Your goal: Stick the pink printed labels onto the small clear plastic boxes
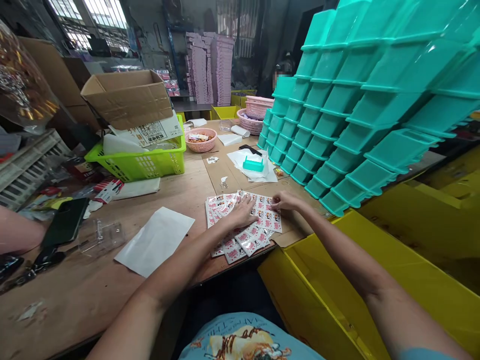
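A: Where are the sachets point(243, 222) lying relative to the two hands?

B: Directly under them. The fanned pile sits on the wooden counter point(112, 280) near its front edge, slightly right of centre. The left hand point(242, 212) lies flat on top of the pile, fingers spread and open, pressing down and gripping nothing. The right hand point(284, 201) touches the pile's far right corner, fingers curled, seemingly pinching a packet's edge, though I cannot tell for certain whether it has hold of one.

A: Which way does the pile run?

B: Its long axis goes from near left to far right, diagonally across the counter edge. The left hand covers the middle, so it is nearer the bulk; the right hand is nearer the far-right end.

A: And what are they made of?

B: Small flat square packets, glossy film, white with red and pink print, overlapping like loosely spread cards. They look slippery. The counter is worn, matt wood.

A: Anything close by?

B: A plain white sheet point(155, 240) lies to the left of the pile, apart from it. Just to the right is a yellow bin point(375, 280), and beyond it a leaning wall of stacked turquoise plastic trays point(356, 110). A green basket point(138, 162) stands far left.
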`<state>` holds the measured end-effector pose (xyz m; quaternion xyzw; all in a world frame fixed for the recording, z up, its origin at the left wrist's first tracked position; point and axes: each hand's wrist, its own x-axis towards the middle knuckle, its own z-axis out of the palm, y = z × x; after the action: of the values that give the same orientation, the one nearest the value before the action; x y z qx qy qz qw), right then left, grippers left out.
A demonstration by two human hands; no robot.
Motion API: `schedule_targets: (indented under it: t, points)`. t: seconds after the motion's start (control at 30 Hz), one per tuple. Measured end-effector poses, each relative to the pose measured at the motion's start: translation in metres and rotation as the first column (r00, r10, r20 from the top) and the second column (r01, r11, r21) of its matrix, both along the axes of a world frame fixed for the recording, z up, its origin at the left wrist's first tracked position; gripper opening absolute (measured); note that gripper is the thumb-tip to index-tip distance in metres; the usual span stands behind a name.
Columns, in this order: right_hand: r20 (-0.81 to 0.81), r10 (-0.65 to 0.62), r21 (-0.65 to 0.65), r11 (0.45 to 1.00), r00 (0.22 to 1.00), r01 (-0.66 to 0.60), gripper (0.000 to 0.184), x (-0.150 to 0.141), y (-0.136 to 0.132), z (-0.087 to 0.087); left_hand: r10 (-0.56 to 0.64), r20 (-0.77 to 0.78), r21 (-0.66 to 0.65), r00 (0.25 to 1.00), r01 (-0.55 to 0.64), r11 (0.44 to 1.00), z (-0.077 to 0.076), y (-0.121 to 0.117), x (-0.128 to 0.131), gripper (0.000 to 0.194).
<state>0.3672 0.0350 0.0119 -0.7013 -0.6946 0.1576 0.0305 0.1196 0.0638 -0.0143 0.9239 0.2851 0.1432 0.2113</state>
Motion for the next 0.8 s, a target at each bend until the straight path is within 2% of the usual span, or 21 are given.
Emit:
schedule_targets:
  t: [0.07, 0.17, 0.33, 0.4, 0.5, 0.53, 0.6, 0.7, 0.8]
  points:
    - [-0.002, 0.015, 0.032, 0.999, 1.000, -0.015, 0.043, 0.000, -0.002, -0.001, 0.020, -0.007, -0.005, 1.000, -0.020, 1.000, -0.009, -0.003, -0.002, 0.072]
    - [-0.009, 0.023, 0.049, 0.999, 1.000, -0.022, 0.056, 0.001, -0.004, -0.003, 0.042, 0.001, -0.006, 0.999, -0.042, 0.999, -0.016, -0.006, -0.005, 0.074]
    - [-0.050, 0.077, 0.008, 0.997, 0.996, -0.077, 0.037, -0.004, -0.002, -0.006, 0.071, 0.040, 0.001, 0.997, -0.071, 0.997, -0.016, -0.006, -0.008, 0.080]
    - [-0.060, 0.100, 0.064, 0.993, 0.993, -0.096, 0.049, -0.011, -0.002, -0.008, 0.091, 0.066, 0.008, 0.994, -0.092, 0.996, -0.016, -0.008, -0.008, 0.084]
    - [-0.076, 0.113, 0.137, 0.985, 0.991, -0.102, 0.083, -0.026, 0.005, -0.010, 0.087, 0.103, 0.021, 0.991, -0.089, 0.996, -0.018, -0.013, -0.008, 0.086]
    - [-0.086, 0.115, 0.137, 0.985, 0.990, -0.103, 0.086, -0.031, 0.009, -0.010, 0.086, 0.114, 0.026, 0.990, -0.089, 0.996, -0.018, -0.016, -0.009, 0.087]
    - [-0.112, 0.118, 0.111, 0.988, 0.987, -0.106, 0.074, -0.040, 0.020, -0.011, 0.127, 0.135, 0.028, 0.983, -0.132, 0.991, -0.018, -0.019, -0.011, 0.091]
    - [-0.163, 0.119, 0.081, 0.991, 0.979, -0.107, 0.040, -0.049, 0.035, -0.009, 0.315, 0.160, -0.030, 0.936, -0.314, 0.949, -0.015, -0.019, -0.020, 0.100]
    - [-0.230, 0.135, 0.146, 0.984, 0.964, -0.103, 0.034, -0.056, 0.040, -0.004, 0.440, 0.174, -0.095, 0.881, -0.430, 0.898, -0.011, -0.012, -0.030, 0.102]
